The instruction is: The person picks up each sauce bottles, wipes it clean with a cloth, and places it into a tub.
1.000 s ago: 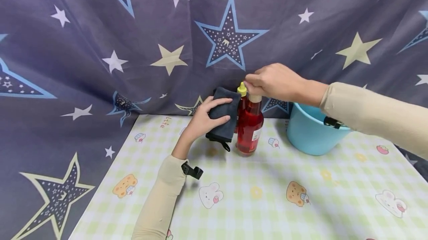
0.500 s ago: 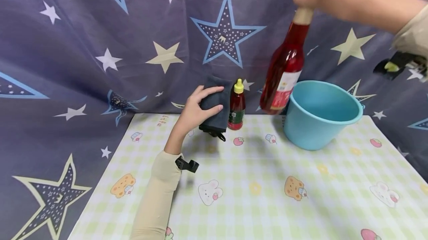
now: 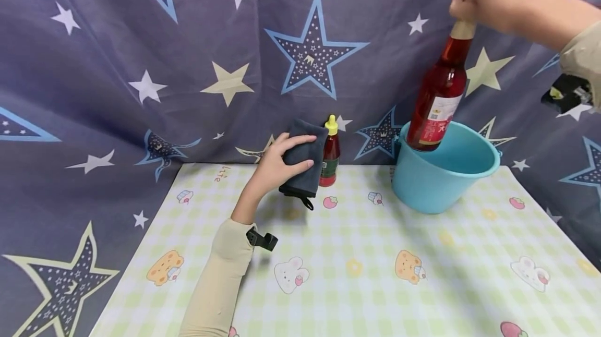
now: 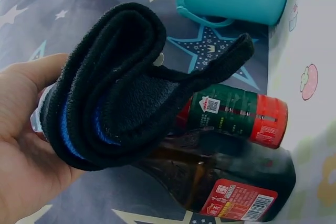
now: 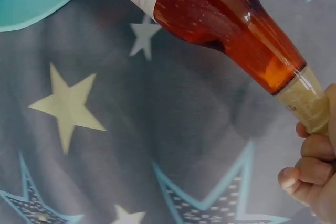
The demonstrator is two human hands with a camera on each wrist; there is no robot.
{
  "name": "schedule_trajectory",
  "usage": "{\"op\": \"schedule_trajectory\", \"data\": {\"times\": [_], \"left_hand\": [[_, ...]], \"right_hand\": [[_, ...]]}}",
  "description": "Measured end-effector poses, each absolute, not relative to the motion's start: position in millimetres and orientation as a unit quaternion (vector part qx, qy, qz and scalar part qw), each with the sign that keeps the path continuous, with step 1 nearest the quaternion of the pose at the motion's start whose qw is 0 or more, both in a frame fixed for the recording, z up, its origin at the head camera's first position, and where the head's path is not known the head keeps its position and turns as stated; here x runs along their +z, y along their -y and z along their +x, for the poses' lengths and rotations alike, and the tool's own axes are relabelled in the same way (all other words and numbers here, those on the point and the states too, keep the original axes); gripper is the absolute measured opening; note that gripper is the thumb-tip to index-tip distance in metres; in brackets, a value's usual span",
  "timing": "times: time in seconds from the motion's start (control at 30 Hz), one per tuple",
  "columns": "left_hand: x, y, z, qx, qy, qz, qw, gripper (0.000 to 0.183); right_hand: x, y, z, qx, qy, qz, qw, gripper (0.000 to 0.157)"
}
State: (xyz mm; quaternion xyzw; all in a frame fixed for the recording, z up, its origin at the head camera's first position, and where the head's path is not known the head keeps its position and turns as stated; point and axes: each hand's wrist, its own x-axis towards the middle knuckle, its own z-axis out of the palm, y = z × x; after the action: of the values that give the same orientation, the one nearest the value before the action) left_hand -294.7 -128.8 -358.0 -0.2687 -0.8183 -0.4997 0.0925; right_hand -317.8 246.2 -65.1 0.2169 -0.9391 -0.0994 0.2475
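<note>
My right hand (image 3: 507, 0) grips a glass bottle of red liquid (image 3: 436, 94) by its pale neck. The bottle hangs slightly tilted, its base overlapping the near left rim of a light-blue bucket (image 3: 422, 185) in the head view. At the back of the table, my left hand (image 3: 274, 165) holds a folded dark cloth (image 3: 300, 162) between thumb and fingers. In the left wrist view, a dark bottle with a red label (image 4: 236, 177) stands behind the cloth, which hides its top. Just right of the cloth is a red sauce bottle (image 3: 331, 154) with a yellow nozzle cap.
A checked tablecloth (image 3: 338, 279) with cartoon prints covers the table. Directly behind the table's back edge hangs a dark curtain with stars (image 3: 225, 24). The bucket's handle (image 4: 210, 19) hangs along its side in the left wrist view.
My right hand has lifted the red-liquid bottle off the table and carried it up and right to the bucket. My left hand has stayed at the cloth.
</note>
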Motion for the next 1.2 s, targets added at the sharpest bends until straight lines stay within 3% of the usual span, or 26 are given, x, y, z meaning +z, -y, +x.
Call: {"op": "schedule_trajectory", "data": {"times": [0.17, 0.47, 0.67, 1.2], "left_hand": [[-355, 131, -295, -0.506, 0.813, -0.271, 0.094, 0.050], [-355, 130, -294, -0.495, 0.822, -0.267, 0.092, 0.050], [-357, 129, -296, -0.492, 0.822, -0.271, 0.097, 0.050], [-353, 133, -298, -0.489, 0.818, -0.282, 0.108, 0.049]], "right_hand": [[-81, -260, -330, -0.097, 0.950, 0.196, 0.221, 0.031], [-131, -278, -351, -0.095, 0.946, 0.238, 0.197, 0.036], [-157, -291, -357, -0.100, 0.947, 0.249, 0.175, 0.032], [-196, -311, -371, -0.130, 0.924, 0.314, 0.177, 0.024]]}}
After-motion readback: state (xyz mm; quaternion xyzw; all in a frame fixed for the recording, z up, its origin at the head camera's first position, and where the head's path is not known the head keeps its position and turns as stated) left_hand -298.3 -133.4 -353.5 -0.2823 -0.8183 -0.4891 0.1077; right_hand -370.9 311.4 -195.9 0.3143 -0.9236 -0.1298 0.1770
